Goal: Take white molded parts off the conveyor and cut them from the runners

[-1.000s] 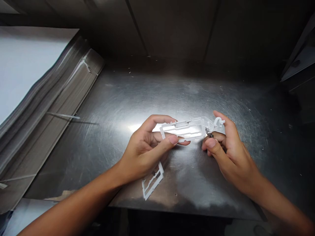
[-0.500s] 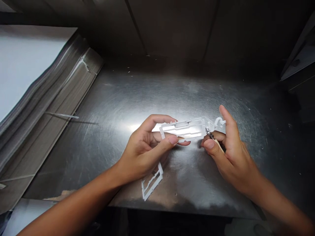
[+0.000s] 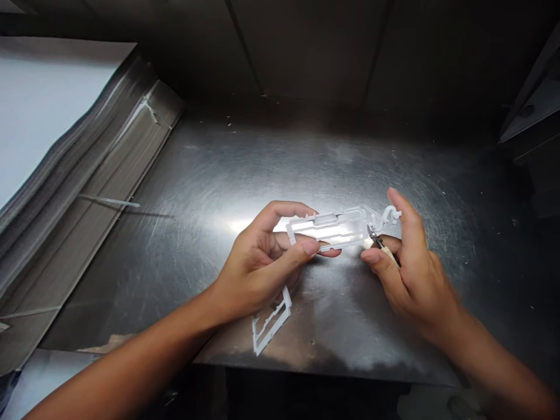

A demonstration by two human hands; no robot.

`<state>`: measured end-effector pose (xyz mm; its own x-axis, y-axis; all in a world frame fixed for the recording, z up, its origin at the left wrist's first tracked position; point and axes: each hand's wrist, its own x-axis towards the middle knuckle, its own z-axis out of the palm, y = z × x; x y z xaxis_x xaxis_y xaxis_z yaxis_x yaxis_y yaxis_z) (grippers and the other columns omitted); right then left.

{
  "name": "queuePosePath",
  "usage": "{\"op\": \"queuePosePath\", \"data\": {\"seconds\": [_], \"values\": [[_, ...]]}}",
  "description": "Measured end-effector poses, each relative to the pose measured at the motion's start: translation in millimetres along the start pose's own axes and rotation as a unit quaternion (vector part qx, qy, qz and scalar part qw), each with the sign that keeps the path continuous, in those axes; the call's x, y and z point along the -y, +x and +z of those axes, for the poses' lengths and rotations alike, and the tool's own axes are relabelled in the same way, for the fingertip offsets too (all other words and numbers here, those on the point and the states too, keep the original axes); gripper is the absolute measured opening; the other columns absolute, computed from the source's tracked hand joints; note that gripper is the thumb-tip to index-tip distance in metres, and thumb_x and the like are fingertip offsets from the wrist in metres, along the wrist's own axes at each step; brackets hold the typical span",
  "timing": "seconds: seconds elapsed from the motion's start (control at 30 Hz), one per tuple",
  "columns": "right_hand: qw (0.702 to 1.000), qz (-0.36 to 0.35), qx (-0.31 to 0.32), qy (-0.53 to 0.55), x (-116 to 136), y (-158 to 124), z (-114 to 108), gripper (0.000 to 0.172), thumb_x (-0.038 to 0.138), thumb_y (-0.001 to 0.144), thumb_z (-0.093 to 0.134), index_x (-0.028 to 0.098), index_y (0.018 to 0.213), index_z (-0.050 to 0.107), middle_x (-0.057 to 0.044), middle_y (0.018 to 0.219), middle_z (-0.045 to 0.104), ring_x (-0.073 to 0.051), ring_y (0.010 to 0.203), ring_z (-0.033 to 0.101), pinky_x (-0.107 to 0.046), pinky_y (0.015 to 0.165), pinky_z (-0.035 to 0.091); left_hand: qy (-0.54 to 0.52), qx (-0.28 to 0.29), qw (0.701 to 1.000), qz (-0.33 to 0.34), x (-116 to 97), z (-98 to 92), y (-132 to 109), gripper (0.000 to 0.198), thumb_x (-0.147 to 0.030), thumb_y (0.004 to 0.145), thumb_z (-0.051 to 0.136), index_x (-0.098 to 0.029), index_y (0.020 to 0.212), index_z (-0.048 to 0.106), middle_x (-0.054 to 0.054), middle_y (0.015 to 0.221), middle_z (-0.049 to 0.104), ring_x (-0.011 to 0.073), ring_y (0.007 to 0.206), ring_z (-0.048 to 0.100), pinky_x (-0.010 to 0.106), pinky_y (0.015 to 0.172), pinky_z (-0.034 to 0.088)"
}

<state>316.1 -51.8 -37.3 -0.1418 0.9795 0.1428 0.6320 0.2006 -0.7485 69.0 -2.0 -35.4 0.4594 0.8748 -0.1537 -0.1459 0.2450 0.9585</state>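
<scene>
My left hand [image 3: 266, 262] is closed on a white plastic frame [image 3: 363, 224], thumb in front and fingers behind. A second white frame [image 3: 273, 326] hangs below the same hand; whether the two are joined is hidden behind my palm. In my right hand [image 3: 411, 274] is a pair of nippers [image 3: 387, 252] with pale handles, gripped between thumb and fingers, index finger raised. The nippers' metal jaws are at the right end of the upper frame, beside a curly white plastic sprue [image 3: 385, 219] attached there.
A tall stack of sheets [image 3: 109, 140] with a white top stands at the left, a loose strap [image 3: 111, 201] sticking out from it. Small white scraps dot the scratched metal table [image 3: 192, 169]. A dark wall [image 3: 306, 52] rises behind.
The upper frame has shifted slightly to the right with my left hand. The nippers have moved slightly, and their jaws remain by the sprue end.
</scene>
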Motion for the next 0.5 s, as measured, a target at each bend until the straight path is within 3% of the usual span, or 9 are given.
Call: {"op": "queuePosePath", "data": {"seconds": [0.1,0.23,0.5], "values": [[0.999,-0.012,-0.021,-0.035,1,0,2,0.078,0.066,0.130,0.042,0.002,0.173,0.026,0.008,0.068,0.057,-0.018,0.047,0.057,-0.027,0.045,0.045,-0.014,0.032,0.999,-0.002,6,-5.1,2,0.037,-0.036,0.113,0.079,-0.024,0.136,0.052,0.007,0.100,0.083,0.0057,0.040,0.047,0.017,0.041,0.034],[0.999,-0.010,-0.030,-0.041,0,-1,4,0.075,0.070,0.129,0.039,0.006,0.169,0.032,0.009,0.065,0.055,-0.018,0.044,0.055,-0.027,0.046,0.045,-0.015,0.036,0.999,0.004,12,-8.1,1,0.034,-0.034,0.115,0.075,-0.024,0.137,0.050,0.009,0.104,0.083,0.0039,0.042,0.043,0.014,0.042,0.032],[0.997,0.028,0.020,0.068,-4,-2,1,0.076,0.072,0.128,0.045,0.018,0.176,0.021,0.008,0.073,0.063,-0.017,0.052,0.061,-0.027,0.051,0.045,-0.024,0.026,0.999,0.015,11,-7.5,7,0.035,-0.033,0.115,0.074,-0.022,0.135,0.047,0.010,0.098,0.083,0.0033,0.042,0.041,0.011,0.043,0.036]]}}
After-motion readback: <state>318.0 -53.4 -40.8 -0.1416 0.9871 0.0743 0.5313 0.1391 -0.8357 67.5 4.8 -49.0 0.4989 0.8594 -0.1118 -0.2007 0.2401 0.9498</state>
